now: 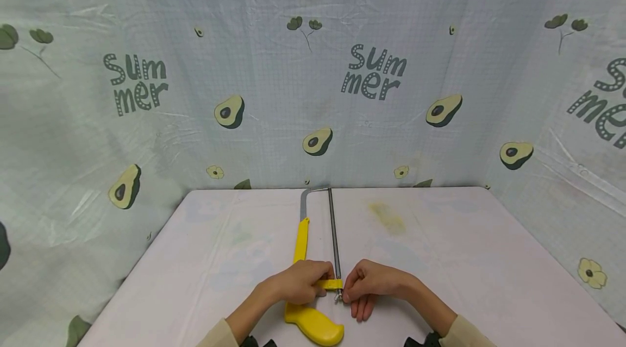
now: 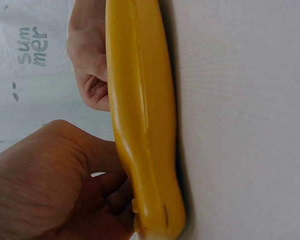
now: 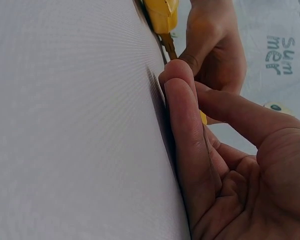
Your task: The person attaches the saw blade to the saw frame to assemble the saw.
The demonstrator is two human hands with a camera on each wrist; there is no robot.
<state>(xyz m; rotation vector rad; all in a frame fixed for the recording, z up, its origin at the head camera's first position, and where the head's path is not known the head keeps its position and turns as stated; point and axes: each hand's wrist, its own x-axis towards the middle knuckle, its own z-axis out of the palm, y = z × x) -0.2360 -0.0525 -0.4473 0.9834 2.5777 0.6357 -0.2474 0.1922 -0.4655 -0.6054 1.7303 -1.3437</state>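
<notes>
Table [image 1: 440,260]: a pale, whitish top with a faint yellow stain [image 1: 387,218] toward the far edge, right of centre.
Backdrop [image 1: 274,92]: a light, creased cloth with a fine grid, hung behind the table and round both sides.
Print: halved avocados [image 1: 229,112], small green leaves, little flowers and the word "Summer" [image 1: 374,79] repeated.
Light: soft and even, with only faint shadows.

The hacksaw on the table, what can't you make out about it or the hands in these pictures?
- Head view: the small metal part at the blade's near end is covered by the right hand fingertips.
- Head view: the left hand hides part of the hacksaw frame.
- Left wrist view: only the yellow handle shows; the blade is cut off.
- Right wrist view: the fingers block what they pinch.
</notes>
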